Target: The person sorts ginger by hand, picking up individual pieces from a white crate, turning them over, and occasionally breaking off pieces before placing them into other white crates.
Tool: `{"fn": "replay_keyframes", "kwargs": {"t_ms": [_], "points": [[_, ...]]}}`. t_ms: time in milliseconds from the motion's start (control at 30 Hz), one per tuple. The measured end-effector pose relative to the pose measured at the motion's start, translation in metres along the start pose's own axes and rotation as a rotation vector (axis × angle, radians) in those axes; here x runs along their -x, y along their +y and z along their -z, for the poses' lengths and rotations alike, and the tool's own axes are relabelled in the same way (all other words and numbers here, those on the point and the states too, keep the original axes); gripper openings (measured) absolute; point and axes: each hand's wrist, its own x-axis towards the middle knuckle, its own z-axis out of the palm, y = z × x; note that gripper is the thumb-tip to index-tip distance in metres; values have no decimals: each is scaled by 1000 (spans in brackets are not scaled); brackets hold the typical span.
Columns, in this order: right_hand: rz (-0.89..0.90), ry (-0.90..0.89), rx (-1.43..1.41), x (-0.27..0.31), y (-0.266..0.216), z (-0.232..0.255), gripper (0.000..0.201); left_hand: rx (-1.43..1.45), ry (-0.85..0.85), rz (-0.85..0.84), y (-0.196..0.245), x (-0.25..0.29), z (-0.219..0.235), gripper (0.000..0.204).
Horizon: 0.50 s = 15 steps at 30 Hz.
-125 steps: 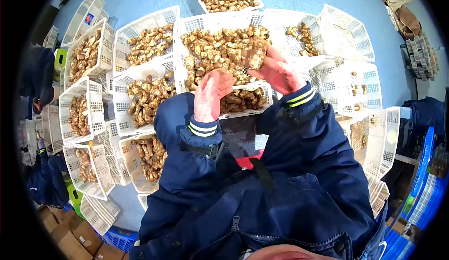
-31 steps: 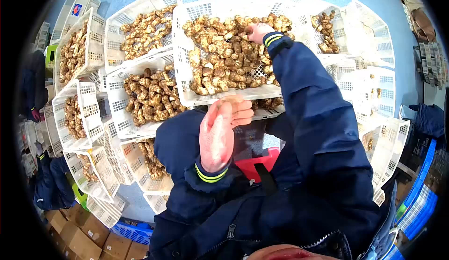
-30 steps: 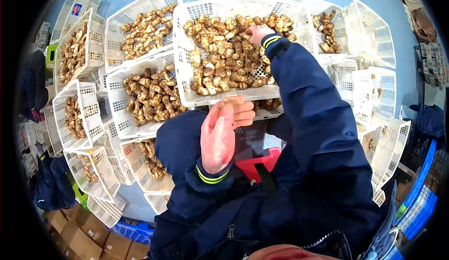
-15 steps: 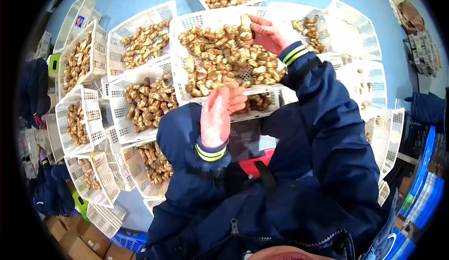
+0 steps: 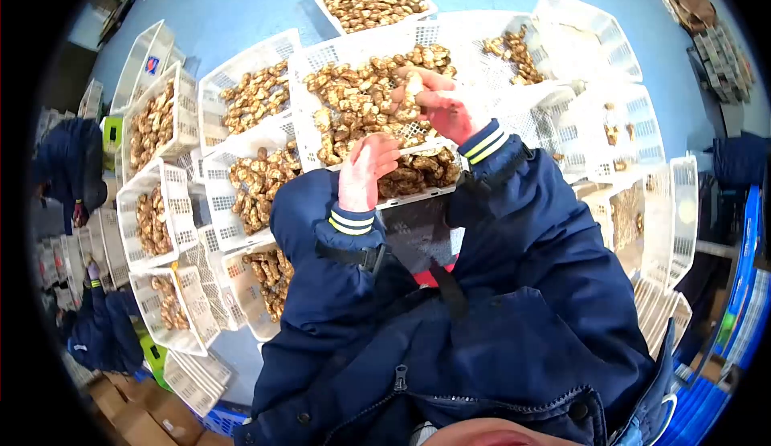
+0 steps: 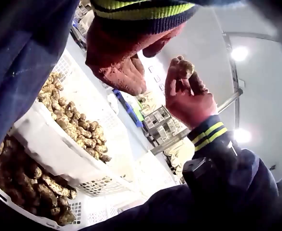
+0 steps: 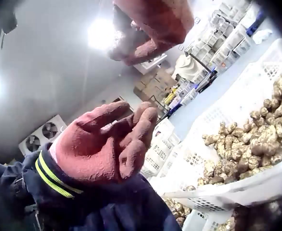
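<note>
My right hand [image 5: 446, 109] pinches a pale-stemmed, brown-capped matsutake mushroom [image 5: 413, 91] above the large white crate [image 5: 309, 145]. In the left wrist view that mushroom [image 6: 183, 69] stands up from the fingertips of the right hand [image 6: 191, 100]. Close by on the left, my left hand [image 5: 365, 171] is raised at the crate's near edge, palm turned inward. The right wrist view shows the left hand [image 7: 107, 144] with loosely bent fingers and nothing in them. Below both hands lies a heap of mushrooms [image 5: 353, 97] inside the crate.
White crates of mushrooms [image 5: 261, 101] stand in rows on the left. Beneath the large crate's near edge is another mushroom-filled crate [image 5: 401, 199]. On the right are crates with only several mushrooms [image 5: 514, 52]. Another person [image 5: 100, 333] is at the far left, near cardboard boxes [image 5: 152, 414].
My right hand was down among the mushrooms on the far side, then lifted one upright. It has now brought that mushroom nearer the left hand, which stays raised. The head view has shifted.
</note>
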Motion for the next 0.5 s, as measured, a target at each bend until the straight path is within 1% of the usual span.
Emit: {"fn": "replay_keyframes", "kwargs": {"t_ms": [33,67,100,133,167,200,267,300,400,433,500], "points": [[-11,206,61,2,2,-12,34,-6,3,40,-2,-4,4,36],[-40,-51,-245,-4,4,8,29,8,4,28,-4,-5,5,36],[-62,16,-272,-4,13,24,28,37,-10,45,-4,-5,8,36],[-84,81,-297,-7,16,27,27,67,-26,59,-2,-7,6,36],[-49,34,-335,-10,19,33,28,12,9,42,-2,-5,3,37],[14,-89,-317,-10,20,38,33,-2,-8,53,0,-6,2,37],[-21,217,-44,-7,5,2,39,-6,5,36,0,-5,1,38],[-7,89,-48,-9,9,17,45,-31,19,42,-1,-5,0,38],[-20,121,46,-7,11,17,39,-72,41,48,2,-4,-6,39],[-22,121,46,-9,14,20,39,-34,21,51,2,-4,-4,38],[42,105,22,-13,15,27,35,-52,27,54,0,-5,-2,38]]}}
